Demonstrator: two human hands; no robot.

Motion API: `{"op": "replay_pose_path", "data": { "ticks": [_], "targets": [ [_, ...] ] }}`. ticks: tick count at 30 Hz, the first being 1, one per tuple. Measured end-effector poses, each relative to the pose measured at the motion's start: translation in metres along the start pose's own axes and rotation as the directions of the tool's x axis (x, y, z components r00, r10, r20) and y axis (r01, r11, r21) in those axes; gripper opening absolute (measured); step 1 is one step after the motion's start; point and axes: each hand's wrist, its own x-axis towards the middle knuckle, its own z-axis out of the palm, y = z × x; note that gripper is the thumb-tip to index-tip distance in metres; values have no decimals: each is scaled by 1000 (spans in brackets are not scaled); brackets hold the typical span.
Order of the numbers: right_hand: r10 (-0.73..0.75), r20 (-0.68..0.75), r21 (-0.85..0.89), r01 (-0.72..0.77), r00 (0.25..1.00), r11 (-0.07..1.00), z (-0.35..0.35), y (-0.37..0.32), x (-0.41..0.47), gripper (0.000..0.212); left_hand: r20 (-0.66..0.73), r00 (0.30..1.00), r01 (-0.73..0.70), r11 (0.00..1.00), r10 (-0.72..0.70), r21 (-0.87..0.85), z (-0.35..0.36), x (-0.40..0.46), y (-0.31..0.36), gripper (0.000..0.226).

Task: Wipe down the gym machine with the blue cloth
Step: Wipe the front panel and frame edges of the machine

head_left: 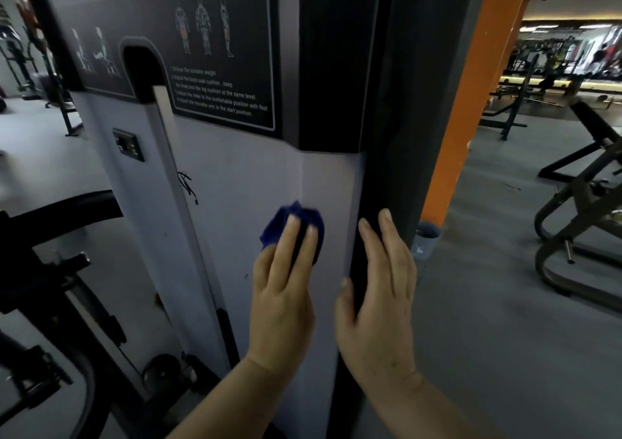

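Half-hidden blue cloth (292,228) — under left hand (284,290)

Item count: two hands — the left hand (282,300) and the right hand (380,307). One blue cloth (296,228). One gym machine (235,186), carrying one instruction placard (188,44) and one small control panel (128,144). One orange column (471,102). One cup (426,241) — at the column base.
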Motion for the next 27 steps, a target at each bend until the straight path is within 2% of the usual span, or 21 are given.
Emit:
{"op": "replay_pose_path", "data": {
  "ticks": [2, 5, 7, 9, 11, 14, 16, 20, 22, 25, 27],
  "targets": [
    [-3, 18, 19, 3, 1000, 1000, -2, 2, -1, 73, 12, 1000, 8, 1000, -8, -11, -2, -3, 4, 86],
    [7, 12, 43, -8, 1000, 999, -2, 5, -1, 74, -75, 997, -24, 1000, 23, -9, -16, 30, 20, 69],
    [19, -3, 62, -19, 1000, 998, -3, 6, 0, 74, -102, 994, -38, 999, 40, 24, -21, 46, 27, 67],
    [24, -7, 67, -24, 1000, 997, -5, 7, 0, 72, -71, 994, -78, 991, 86, 111, -18, 38, 27, 65],
    [19, 0, 66, -19, 1000, 998, -8, 10, -2, 68, 20, 988, -154, 965, 153, 214, -8, 8, 20, 63],
    [3, 21, 51, -5, 1000, 999, -12, 13, -3, 66, 123, 979, -184, 958, 159, 221, -4, -8, 20, 56],
    [6, 33, 51, -8, 999, 999, -12, 14, -2, 69, 90, 983, -177, 961, 161, 214, -10, 10, 31, 53],
    [4, 49, 78, -8, 999, 997, -13, 15, -2, 71, -13, 989, -140, 967, 146, 213, -18, 40, 41, 56],
    [-15, 55, 82, 11, 998, 997, -14, 18, -3, 69, 23, 983, -181, 947, 182, 265, -11, 20, 32, 60],
    [-31, 69, 91, 25, 997, 996, -18, 24, -4, 67, 130, 978, -191, 940, 160, 283, 0, -18, 18, 83],
    [-37, 74, 98, 30, 997, 995, -20, 28, -3, 68, 126, 978, -197, 942, 168, 273, -1, -17, 23, 79]
  ]
}}
